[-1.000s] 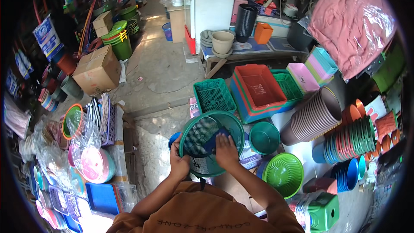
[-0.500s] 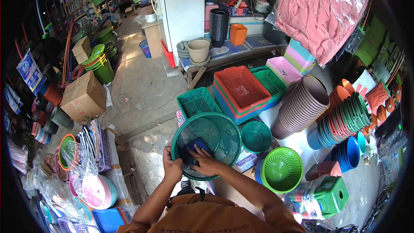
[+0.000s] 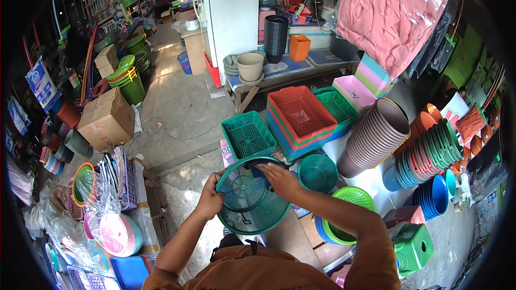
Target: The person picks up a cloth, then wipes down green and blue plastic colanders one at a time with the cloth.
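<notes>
- Head view: we hold a round green mesh basket (image 3: 269, 217) in front of our brown shirt (image 3: 252, 271), with its inside showing to us.
- Our left hand (image 3: 211, 196) is closed around the basket's left rim, the thumb lying over the edge.
- Our right hand (image 3: 282, 180) is at the basket's upper right rim, fingers stretched out and close together over a dark cloth (image 3: 251, 164); most of that piece is hidden, and we cannot tell how tightly the fingers close on it.
- Just beyond the basket we see a rectangular green basket (image 3: 248, 136), and to its right a stack of trays with a red tray (image 3: 302, 111) on top.
- Right of our right hand sits a round green basin (image 3: 317, 173); nearer us, a lime-green fluted basket (image 3: 355, 196) is partly covered by our forearm.
- Farther back, a beige flowerpot (image 3: 250, 67) stands on a low desk (image 3: 321, 56).
</notes>
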